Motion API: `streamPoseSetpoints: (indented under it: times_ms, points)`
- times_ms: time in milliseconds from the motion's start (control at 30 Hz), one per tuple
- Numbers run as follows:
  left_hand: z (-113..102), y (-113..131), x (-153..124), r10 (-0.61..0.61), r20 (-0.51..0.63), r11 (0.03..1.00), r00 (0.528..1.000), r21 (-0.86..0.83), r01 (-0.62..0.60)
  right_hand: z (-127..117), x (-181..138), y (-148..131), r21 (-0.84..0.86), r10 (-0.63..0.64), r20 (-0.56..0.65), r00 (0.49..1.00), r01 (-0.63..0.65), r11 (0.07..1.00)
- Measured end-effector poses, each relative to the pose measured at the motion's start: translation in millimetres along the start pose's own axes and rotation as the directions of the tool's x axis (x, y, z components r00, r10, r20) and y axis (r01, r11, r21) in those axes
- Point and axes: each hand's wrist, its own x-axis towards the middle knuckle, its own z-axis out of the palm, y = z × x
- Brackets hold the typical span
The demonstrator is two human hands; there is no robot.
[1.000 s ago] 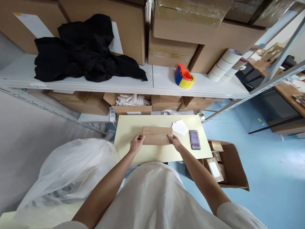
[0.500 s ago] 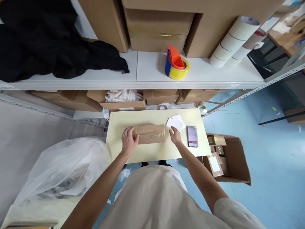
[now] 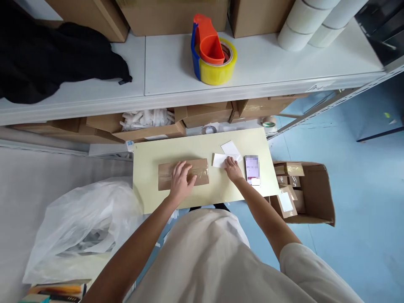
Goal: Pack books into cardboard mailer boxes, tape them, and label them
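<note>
A flat brown taped parcel (image 3: 167,173) lies on the pale yellow table (image 3: 148,198). My left hand (image 3: 181,181) rests flat on its middle with the fingers spread. My right hand (image 3: 232,168) is to the right of the parcel, fingertips on white paper labels (image 3: 225,153) lying on the table. Whether those fingers pinch a label I cannot make out. A phone (image 3: 251,168) lies just right of that hand.
An open carton (image 3: 318,198) with small taped parcels stands on the blue floor at the right. A tape dispenser (image 3: 211,52), white rolls (image 3: 312,21) and black cloth (image 3: 47,59) sit on the white shelf ahead. A big clear plastic bag (image 3: 78,227) is at my left.
Both hands let go of the parcel's ends. The left hand slid onto its top; the right hand moved right to the white labels. The camera tilted closer to the shelf.
</note>
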Motion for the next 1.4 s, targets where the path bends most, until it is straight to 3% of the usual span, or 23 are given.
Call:
streamPoseSetpoints:
  times_ms: [167, 400, 533, 633, 800, 900, 1000, 1100, 1167, 1300, 1367, 1400]
  points:
    - [2.4, 7.8, 11.3, 0.021, 0.032, 0.999, 0.999, -0.038, -0.020, -15.3, -7.2, 0.6, -0.014, -0.054, 0.087, 0.995, 0.055, 0.998]
    - [6.2, 18.0, 24.3, 0.041, 0.063, 0.998, 0.997, -0.055, -0.037, -44.1, 10.8, 4.0, 0.026, 0.098, 0.094, 0.991, -0.101, 0.995]
    - [7.4, 26.7, 36.4, 0.029, 0.098, 0.999, 0.995, -0.046, -0.024, -61.3, 17.3, 9.9, 0.215, 0.153, 0.071, 0.986, -0.165, 0.963]
    - [13.4, 41.3, 54.0, 0.032, 0.161, 0.999, 0.986, -0.013, -0.030, -73.6, 14.1, 9.3, 0.272, 0.125, -0.013, 0.992, -0.117, 0.955]
    - [34.2, 80.1, 88.3, 0.124, 0.265, 0.989, 0.956, 0.042, -0.140, -87.9, -2.6, -7.0, 0.039, -0.045, -0.303, 0.952, 0.059, 0.997]
    - [45.4, 96.5, 99.5, 0.135, 0.258, 0.987, 0.957, 0.053, -0.153, -90.5, -15.6, -15.9, 0.044, -0.105, -0.362, 0.926, 0.130, 0.991]
    - [51.2, 98.4, 102.9, 0.097, 0.209, 0.995, 0.973, -0.038, -0.091, -90.2, -25.0, -13.8, 0.191, 0.072, -0.440, 0.895, 0.015, 0.982]
    - [55.7, 90.2, 102.6, -0.014, 0.169, 0.951, 0.986, -0.303, 0.065, -89.8, -21.1, 0.9, 0.423, 0.343, -0.481, 0.807, -0.129, 0.897]
    - [59.7, 83.7, 102.1, -0.098, 0.214, 0.829, 0.972, -0.523, 0.199, -89.9, -9.3, 14.1, 0.557, 0.343, -0.434, 0.833, -0.051, 0.829]
    - [60.5, 73.2, 103.8, -0.183, 0.381, 0.536, 0.906, -0.734, 0.417, -89.8, 20.5, 34.2, 0.742, 0.109, -0.266, 0.958, 0.131, 0.658]
    - [50.0, 68.8, 107.5, -0.233, 0.349, 0.517, 0.908, -0.746, 0.420, -89.9, 29.5, 38.5, 0.784, 0.036, -0.185, 0.982, 0.125, 0.608]
    - [41.7, 67.3, 110.2, -0.264, 0.272, 0.564, 0.925, -0.735, 0.377, -90.1, 31.8, 39.4, 0.789, 0.013, -0.162, 0.987, 0.122, 0.602]
